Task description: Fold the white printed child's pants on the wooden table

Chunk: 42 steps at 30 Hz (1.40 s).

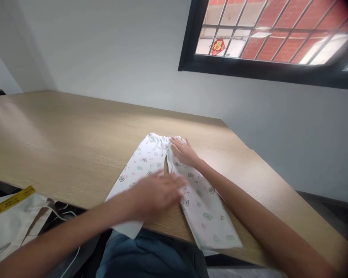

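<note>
White children's pants with small green, pink and black animal prints lie spread on the table, waistband toward the far side. Their two legs point toward me, and the leg ends reach the near edge. My right hand rests flat on the gathered waistband at its right side, fingers stretched out. Over the gap between the legs is my left hand, smeared by motion, with its fingers extended and nothing visible in them. I cannot tell whether it touches the fabric. It hides part of the left leg.
The wooden table runs along a wall, with its right edge slanting toward me. At lower left, below the table edge, are a pale bag, a yellow printed strip and white cords. A barred window is above.
</note>
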Motion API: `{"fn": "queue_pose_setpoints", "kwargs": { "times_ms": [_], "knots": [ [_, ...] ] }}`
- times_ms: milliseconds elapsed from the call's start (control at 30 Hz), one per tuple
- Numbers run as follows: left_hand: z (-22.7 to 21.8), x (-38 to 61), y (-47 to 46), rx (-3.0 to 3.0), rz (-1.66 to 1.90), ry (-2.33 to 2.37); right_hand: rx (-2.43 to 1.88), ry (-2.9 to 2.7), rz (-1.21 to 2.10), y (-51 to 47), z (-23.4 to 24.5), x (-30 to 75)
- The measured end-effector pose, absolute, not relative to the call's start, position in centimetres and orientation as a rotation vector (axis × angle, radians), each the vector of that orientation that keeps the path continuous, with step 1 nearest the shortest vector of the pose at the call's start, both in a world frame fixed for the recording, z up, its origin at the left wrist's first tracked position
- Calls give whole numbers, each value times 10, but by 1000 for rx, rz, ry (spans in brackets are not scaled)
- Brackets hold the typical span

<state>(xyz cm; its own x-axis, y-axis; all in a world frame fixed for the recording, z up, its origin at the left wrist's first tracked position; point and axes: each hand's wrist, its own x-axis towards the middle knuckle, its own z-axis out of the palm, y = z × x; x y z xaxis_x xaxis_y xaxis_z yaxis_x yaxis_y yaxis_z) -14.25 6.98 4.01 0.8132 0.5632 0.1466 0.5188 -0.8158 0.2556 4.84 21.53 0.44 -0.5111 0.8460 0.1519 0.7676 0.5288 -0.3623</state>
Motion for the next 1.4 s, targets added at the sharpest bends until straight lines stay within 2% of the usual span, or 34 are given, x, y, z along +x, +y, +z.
{"fn": "queue_pose_setpoints", "kwargs": {
  "times_ms": [67, 100, 233, 367, 500, 633, 767, 900, 1100, 1267, 1400],
  "knots": [
    [41, -157, 111, 2732, 270, 1320, -1229, -2507, 450, 207, 7, 29],
    [39, -164, 129, 2698, 264, 1415, -1168, -2548, 510, 204, 9, 20],
    [19, -183, 152, 2670, 192, 1443, -1030, -2663, 676, 211, 11, -9],
    [1, -201, 76, 2707, 188, 1504, -1081, -2611, 711, 240, 6, -16],
    [2, -223, -5, 3104, 330, 1394, -1186, -2470, 730, 262, 2, -17],
    [13, -225, -19, 3265, 439, 1358, -1279, -2272, 772, 261, 9, -9],
    [11, -173, -6, 3048, 887, 1412, -1398, -1955, 723, 254, 19, 22],
    [-7, -85, -7, 2871, 1407, 830, -1542, -1702, 736, 250, 23, 67],
    [-28, -7, -3, 2850, 1130, 976, -1571, -1475, 1028, 237, 27, 104],
    [-38, -4, 5, 2863, 987, 884, -1575, -1452, 1283, 231, 30, 105],
    [-29, -14, 3, 2743, 857, 961, -1602, -1451, 1265, 235, 30, 98]
  ]
}}
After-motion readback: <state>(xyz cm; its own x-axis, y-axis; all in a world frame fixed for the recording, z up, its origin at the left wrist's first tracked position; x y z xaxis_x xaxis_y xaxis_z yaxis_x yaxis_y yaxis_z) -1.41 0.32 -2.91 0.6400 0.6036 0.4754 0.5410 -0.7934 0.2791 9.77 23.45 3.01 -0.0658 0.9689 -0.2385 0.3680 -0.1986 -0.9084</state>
